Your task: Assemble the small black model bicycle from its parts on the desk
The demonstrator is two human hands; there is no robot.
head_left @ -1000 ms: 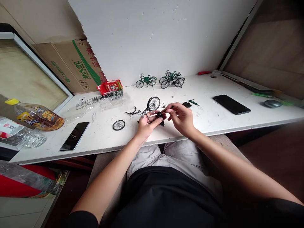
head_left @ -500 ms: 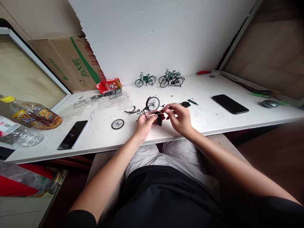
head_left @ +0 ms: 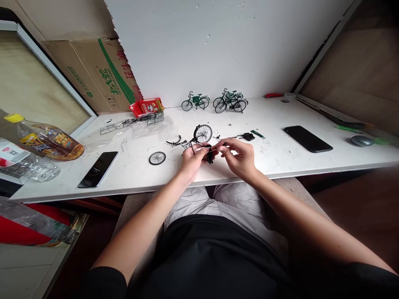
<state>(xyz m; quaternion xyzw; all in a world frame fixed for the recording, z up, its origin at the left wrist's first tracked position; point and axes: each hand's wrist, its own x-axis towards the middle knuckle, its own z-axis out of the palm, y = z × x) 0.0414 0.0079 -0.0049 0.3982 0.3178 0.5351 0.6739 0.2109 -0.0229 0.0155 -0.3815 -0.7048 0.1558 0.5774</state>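
Note:
My left hand (head_left: 190,162) is closed around a black model bicycle frame (head_left: 210,156), low over the table's front. A spoked wheel with a black fender (head_left: 203,133) stands just beyond that hand and seems joined to the frame; my fingers hide the joint. My right hand (head_left: 242,157) pinches a small dark part (head_left: 225,144) against the frame's right side, too small to name. On the left lies a loose spoked wheel (head_left: 157,158), with a curved black fender piece (head_left: 173,141) behind it. A small black piece (head_left: 248,136) and a green strip (head_left: 257,133) lie beyond my right hand.
Several assembled model bicycles (head_left: 195,101) stand along the back wall. Black sprues (head_left: 155,118) and a red packet (head_left: 147,107) lie back left. Phones (head_left: 98,169) flank the work area. Bottles (head_left: 51,141) lie far left; a grey mouse (head_left: 362,140) sits far right.
The camera view has shifted slightly, so the table things appear a little further right. The held frame has turned a bit and looks narrower. Both hands keep their grips.

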